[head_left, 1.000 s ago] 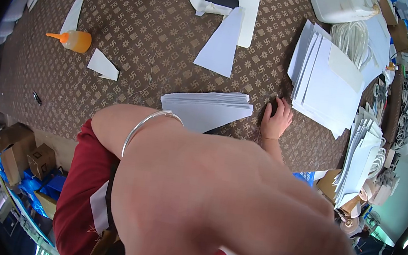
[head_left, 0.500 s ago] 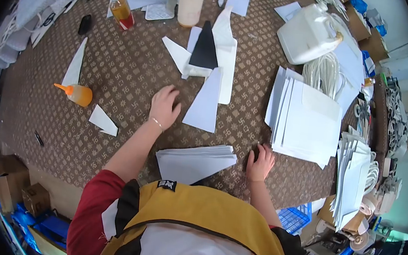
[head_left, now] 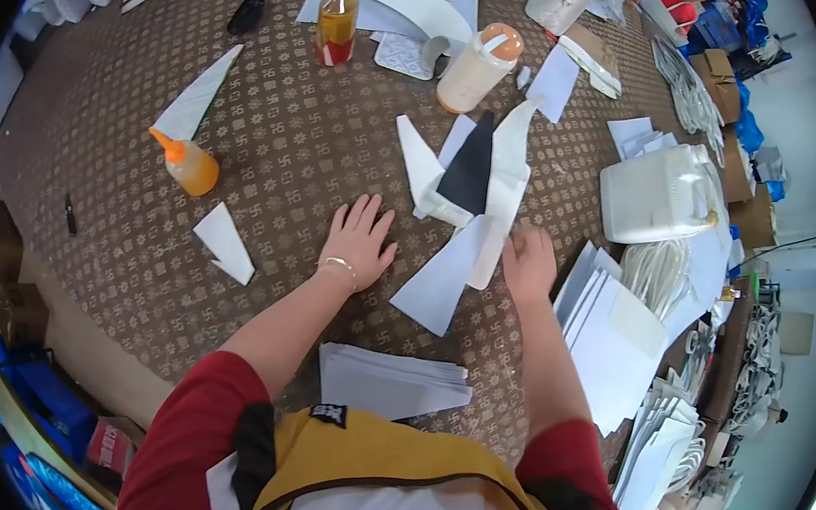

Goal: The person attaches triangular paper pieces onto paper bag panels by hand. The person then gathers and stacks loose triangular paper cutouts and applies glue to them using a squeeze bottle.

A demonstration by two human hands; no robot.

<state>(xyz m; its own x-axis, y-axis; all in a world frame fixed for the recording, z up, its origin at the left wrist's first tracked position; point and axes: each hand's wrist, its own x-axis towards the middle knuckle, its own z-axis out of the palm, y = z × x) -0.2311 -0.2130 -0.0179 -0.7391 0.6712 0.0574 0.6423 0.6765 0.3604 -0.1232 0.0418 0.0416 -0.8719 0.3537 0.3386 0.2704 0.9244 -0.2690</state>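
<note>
My left hand (head_left: 359, 241) rests palm down on the patterned brown tablecloth (head_left: 284, 191), fingers spread, holding nothing. Beside the white strip (head_left: 501, 215) lies my right hand (head_left: 530, 263), its fingers curled; whether anything is under them is hidden. Between the hands are a white tapered piece (head_left: 441, 274) and, above it, a black tapered piece (head_left: 468, 166) lying over white pieces. Close to my body sits a stack of white cut pieces (head_left: 393, 382). A small white piece (head_left: 225, 242) and an orange-tipped glue bottle (head_left: 191, 170) are on the left.
A white jug (head_left: 646, 197), coiled white cord (head_left: 654, 273) and stacked white sheets (head_left: 609, 343) stand on the right. At the back are an amber bottle (head_left: 336, 25), a tub with an orange lid (head_left: 474, 71) and a white bag (head_left: 561, 0). A person in red (head_left: 673, 3) is at the far right.
The raised arm that blocked the view is down. Both hands have moved forward on the table, the left also slightly right. The view has shifted, showing more of the far side.
</note>
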